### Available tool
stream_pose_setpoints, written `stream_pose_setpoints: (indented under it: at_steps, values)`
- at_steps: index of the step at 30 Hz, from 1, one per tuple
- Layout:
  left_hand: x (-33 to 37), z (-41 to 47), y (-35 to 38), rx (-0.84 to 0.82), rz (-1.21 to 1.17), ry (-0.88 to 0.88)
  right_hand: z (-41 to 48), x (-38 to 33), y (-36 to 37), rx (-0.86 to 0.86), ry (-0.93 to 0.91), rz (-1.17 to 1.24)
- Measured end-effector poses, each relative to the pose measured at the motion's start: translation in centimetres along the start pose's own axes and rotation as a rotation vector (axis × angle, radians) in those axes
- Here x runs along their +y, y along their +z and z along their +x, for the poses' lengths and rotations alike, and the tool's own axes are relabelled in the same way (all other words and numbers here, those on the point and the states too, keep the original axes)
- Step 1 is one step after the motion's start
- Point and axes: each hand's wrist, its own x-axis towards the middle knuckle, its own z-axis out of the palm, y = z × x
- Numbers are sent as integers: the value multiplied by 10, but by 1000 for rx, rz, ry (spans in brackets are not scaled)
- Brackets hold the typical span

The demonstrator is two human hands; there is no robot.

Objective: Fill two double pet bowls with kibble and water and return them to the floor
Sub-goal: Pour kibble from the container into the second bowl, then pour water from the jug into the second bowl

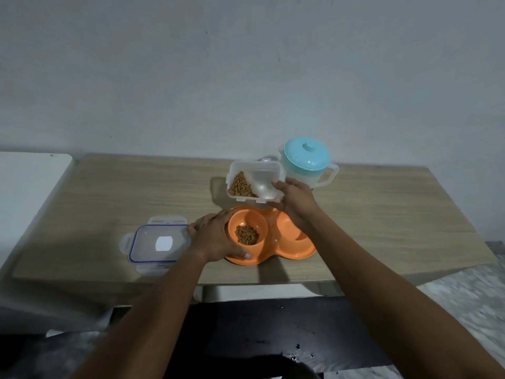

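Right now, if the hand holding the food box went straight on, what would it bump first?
Likely nothing near: the right hand, gripping the kibble container, points far-left over bare table, so the wall would come first, though depth is unclear.

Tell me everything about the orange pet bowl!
The orange double bowl looks like smooth plastic: two round cups joined in one piece. It sits flat on the wooden table. Its left cup holds a small heap of brown kibble; the right cup looks empty. The left hand holds its left rim. The right hand, gripping a clear container, is above its far edge.
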Motion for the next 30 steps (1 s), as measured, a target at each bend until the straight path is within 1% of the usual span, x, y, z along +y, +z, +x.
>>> stream_pose_setpoints:
  at_steps: [2, 4, 7, 9, 12, 16, 18, 19, 21, 24, 26, 28, 30]
  values:
    - [0, 3, -2, -3, 35, 21, 18, 5, 14, 32, 47, -17]
    - [1, 6, -5, 0, 124, 39, 37, 8, 24, 37, 118, -18]
    - [2, 8, -8, -29, 120, 31, 59, 13, 34, 41, 198, -48]
    - [1, 9, -8, -42, 98, 24, 67, 16, 36, 56, 206, -70]
    - [2, 10, -9, -54, 95, 26, 70, 18, 37, 102, 169, -112]
    - [9, 15, -12, -75, 144, -10, 70, 22, 33, 149, 154, -168]
    - [17, 16, -12, -48, 177, -15, 60, 21, 27, 147, 112, -215]
    - [21, 16, -12, -28, 192, -14, 53, 20, 25, 174, 66, -264]
    - [34, 15, -9, -9, 217, 5, 37, 15, 14, 317, -64, -274]
    - [54, 19, -7, -45, 242, -11, 22, -1, -10, 590, -292, -236]
    - [62, 25, -8, -86, 261, -51, 23, -12, -22, 694, -388, -261]
    - [68, 28, -7, -120, 285, -90, 29, -25, -34, 751, -442, -290]
    - [72, 30, -4, -131, 280, -129, 41, -39, -47, 761, -416, -365]
